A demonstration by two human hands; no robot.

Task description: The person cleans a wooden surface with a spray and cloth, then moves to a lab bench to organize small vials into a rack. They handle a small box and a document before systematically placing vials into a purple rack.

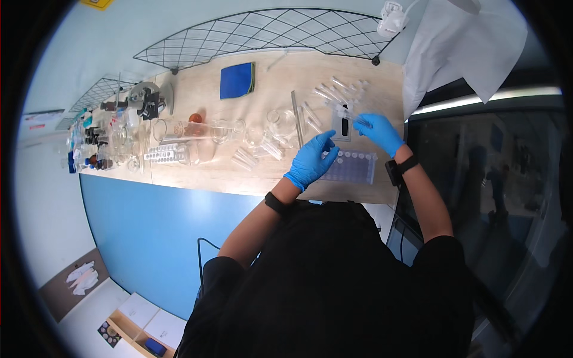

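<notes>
My left hand (313, 162), in a blue glove, hovers over the left end of a translucent purple tube rack (351, 172). Its thumb and fingers are apart, and nothing shows between them. White-capped tubes (353, 155) stand along the rack's far row. Beyond the rack, my gloved right hand (380, 132) pinches a clear tube (360, 120) in its fingertips, pointing up and left. Under and beside that tube lies a small pale device with a black panel (344, 125). Several loose clear tubes with pale caps (333, 94) are scattered behind it.
Left of my hands are a glass flask (281, 123), a long thin rod (297, 118), more loose tubes (244, 159), a large glass cylinder (188, 130) lying down and a white rack (159, 154). A blue cloth (237, 80) and black wire grid (277, 31) lie behind. Dark glass (470, 170) borders the right.
</notes>
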